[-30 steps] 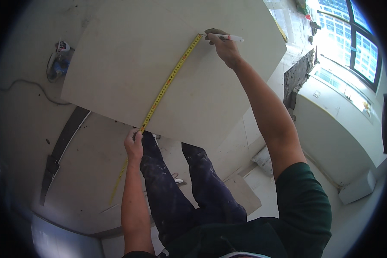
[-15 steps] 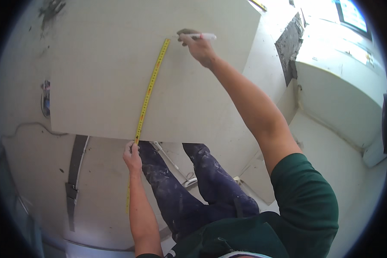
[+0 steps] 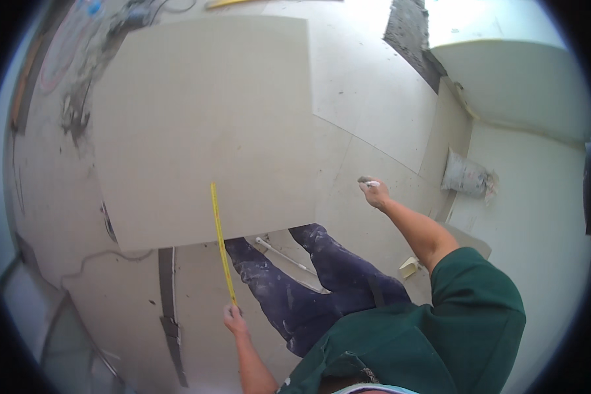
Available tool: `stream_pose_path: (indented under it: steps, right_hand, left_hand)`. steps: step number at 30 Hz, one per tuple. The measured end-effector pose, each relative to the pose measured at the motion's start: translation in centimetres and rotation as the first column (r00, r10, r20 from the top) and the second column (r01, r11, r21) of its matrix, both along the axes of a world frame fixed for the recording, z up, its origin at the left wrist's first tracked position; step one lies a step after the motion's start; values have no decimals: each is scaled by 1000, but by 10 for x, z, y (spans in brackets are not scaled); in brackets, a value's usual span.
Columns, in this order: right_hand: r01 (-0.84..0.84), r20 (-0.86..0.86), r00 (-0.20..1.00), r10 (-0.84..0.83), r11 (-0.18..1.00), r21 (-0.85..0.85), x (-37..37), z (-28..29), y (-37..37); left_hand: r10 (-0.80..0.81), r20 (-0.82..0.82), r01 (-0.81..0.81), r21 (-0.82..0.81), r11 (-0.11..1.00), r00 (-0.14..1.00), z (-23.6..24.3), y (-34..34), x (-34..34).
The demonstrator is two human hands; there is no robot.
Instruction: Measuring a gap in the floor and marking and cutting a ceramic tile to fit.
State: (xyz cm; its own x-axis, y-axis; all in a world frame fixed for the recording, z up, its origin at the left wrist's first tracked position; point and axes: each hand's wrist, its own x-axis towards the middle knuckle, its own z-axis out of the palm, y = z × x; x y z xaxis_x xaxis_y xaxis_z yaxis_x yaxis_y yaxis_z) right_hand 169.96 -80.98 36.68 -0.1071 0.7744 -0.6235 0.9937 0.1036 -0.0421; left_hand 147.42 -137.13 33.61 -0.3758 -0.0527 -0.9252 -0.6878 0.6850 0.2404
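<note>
A large beige board point(image 3: 190, 131) lies in front of me, over my lower legs. A yellow tape measure point(image 3: 218, 233) runs from the lower middle of its face down past its near edge to my left hand point(image 3: 235, 320), which is closed on it beside my thigh. My right hand point(image 3: 374, 192), off the board's right side, is closed round a white marker point(image 3: 372, 184). My dusty dark trousers point(image 3: 335, 269) show below the board.
A long dark grey strip point(image 3: 167, 282) and a cord point(image 3: 88, 259) lie on the left. A pale sack point(image 3: 466, 177), a small cream container point(image 3: 409, 266) and a white ledge point(image 3: 499, 85) are on the right. A white bar point(image 3: 279, 255) lies between my legs.
My left hand has drawn the tape down toward me, its far end now lower on the board. My right hand has moved right and down, off the board, still holding the marker.
</note>
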Motion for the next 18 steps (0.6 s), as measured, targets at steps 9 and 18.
stream_pose_path:
  steps: [9,18]
  right_hand:
    - [110,363,930,-48,982,-151,70,164,-19]
    - [200,329,935,-134,964,-177,177,225,-93]
  left_hand:
    - [158,14,-159,42,986,987,133,27,17]
    - [39,-18,-37,129,991,999,137,39,57]
